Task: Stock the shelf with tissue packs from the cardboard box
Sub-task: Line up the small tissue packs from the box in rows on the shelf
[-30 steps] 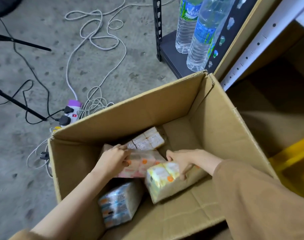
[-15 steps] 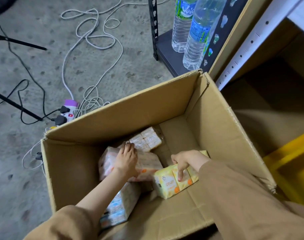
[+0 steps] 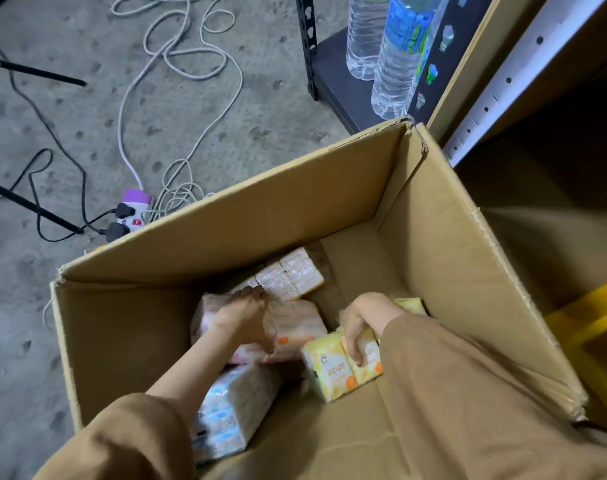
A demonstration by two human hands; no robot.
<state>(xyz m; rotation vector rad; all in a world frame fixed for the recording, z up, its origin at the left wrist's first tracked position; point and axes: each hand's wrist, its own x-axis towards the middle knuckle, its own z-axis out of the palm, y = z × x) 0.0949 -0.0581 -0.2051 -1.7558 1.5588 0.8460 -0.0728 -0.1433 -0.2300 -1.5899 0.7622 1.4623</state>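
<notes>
One view only, head cam, wide-angle, so nothing shared w/ a 2nd view. It looks fwd and steeply down into the open cardboard box (image 3: 295, 216) from just above its near edge, close in; both sleeves enter from the bottom of frame. Box fills centre and lower frame, concrete floor (image 3: 70, 116) runs off upper left, shelf (image 3: 340, 77) posts sit upper right, tilted by lens
</notes>
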